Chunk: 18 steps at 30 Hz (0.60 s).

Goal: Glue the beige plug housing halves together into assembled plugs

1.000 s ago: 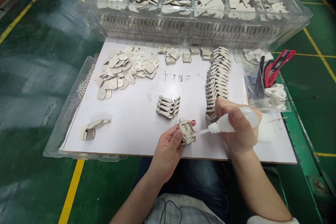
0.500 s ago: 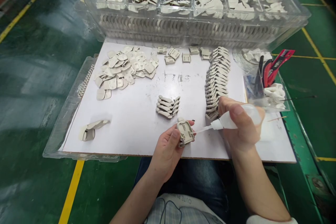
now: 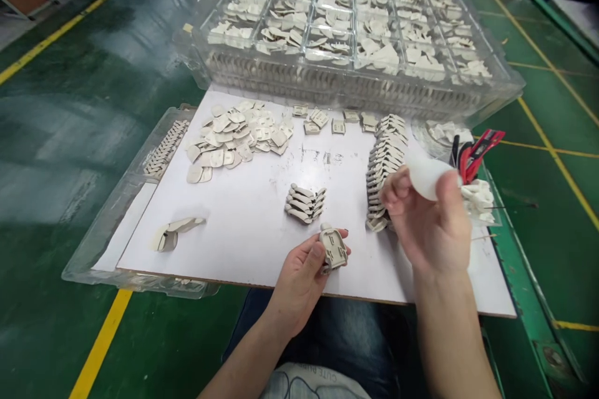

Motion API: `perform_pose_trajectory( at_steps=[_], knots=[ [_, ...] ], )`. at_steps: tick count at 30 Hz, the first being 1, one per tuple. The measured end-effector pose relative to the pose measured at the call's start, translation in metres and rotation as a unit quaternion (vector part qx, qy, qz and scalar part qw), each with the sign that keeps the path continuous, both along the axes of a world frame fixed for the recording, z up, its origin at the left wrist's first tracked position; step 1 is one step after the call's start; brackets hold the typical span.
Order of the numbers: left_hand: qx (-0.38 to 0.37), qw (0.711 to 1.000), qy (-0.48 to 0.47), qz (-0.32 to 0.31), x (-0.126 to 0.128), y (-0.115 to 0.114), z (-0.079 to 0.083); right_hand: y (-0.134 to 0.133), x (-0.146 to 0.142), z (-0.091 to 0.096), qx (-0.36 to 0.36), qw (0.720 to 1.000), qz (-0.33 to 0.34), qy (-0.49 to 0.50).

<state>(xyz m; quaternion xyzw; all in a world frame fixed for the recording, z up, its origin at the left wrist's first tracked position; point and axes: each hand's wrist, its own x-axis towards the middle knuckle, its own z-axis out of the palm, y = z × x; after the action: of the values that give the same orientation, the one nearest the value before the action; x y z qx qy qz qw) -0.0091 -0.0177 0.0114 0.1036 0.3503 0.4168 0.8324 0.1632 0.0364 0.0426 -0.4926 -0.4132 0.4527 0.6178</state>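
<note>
My left hand (image 3: 302, 268) grips a small beige plastic part (image 3: 334, 248) with slots in its recessed face, thumb on its left edge. My right hand (image 3: 428, 218) holds a translucent white squeeze bottle (image 3: 430, 177) between thumb and fingers, raised over the right side of the white board. The bottle's nozzle is out of sight. Just beyond the left hand lies a short stack of beige parts (image 3: 304, 202). A long overlapping row of similar parts (image 3: 384, 162) runs beside my right hand.
Loose flat beige pieces (image 3: 238, 134) are heaped on the white board (image 3: 234, 230). A single part (image 3: 175, 232) sits front left. Small slotted pieces (image 3: 319, 117) lie along the back, before a clear compartment tray (image 3: 350, 65). Red-handled cutters (image 3: 480, 153) stand at the right.
My right hand has lifted the squeeze bottle away from the held part, and its nozzle has swung out of sight. The left hand still holds the part. The view has shifted.
</note>
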Motion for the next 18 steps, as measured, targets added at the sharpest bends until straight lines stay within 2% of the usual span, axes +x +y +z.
perform_pose_trajectory(
  at_steps=[2,4,6,9,12,14,16,18],
  knots=[
    [0.001,1.000,-0.009,0.004,0.001,0.000,0.000,0.007,-0.001,0.003,-0.023,0.996,0.040,-0.070],
    [0.003,1.000,-0.021,0.007,0.001,0.000,0.000,0.018,-0.004,0.008,-0.045,0.978,0.087,-0.182],
    [0.006,0.999,-0.033,0.006,0.000,0.000,-0.001,0.034,-0.009,0.011,-0.046,0.942,0.113,-0.314],
    [0.013,0.998,-0.054,0.002,-0.001,0.000,-0.003,0.061,-0.017,0.005,-0.051,0.878,0.106,-0.465],
    [0.034,0.997,-0.073,-0.003,-0.002,-0.001,-0.007,0.079,-0.021,-0.007,-0.088,0.842,0.099,-0.522],
    [0.056,0.995,-0.081,-0.003,-0.004,-0.002,-0.008,0.077,-0.020,-0.004,-0.094,0.832,0.098,-0.538],
    [0.070,0.994,-0.083,-0.004,-0.006,-0.005,-0.009,0.065,-0.020,0.012,-0.048,0.828,0.070,-0.555],
    [0.070,0.994,-0.082,-0.016,-0.008,-0.009,-0.008,0.049,-0.025,0.038,0.071,0.814,-0.001,-0.577]
  ],
)
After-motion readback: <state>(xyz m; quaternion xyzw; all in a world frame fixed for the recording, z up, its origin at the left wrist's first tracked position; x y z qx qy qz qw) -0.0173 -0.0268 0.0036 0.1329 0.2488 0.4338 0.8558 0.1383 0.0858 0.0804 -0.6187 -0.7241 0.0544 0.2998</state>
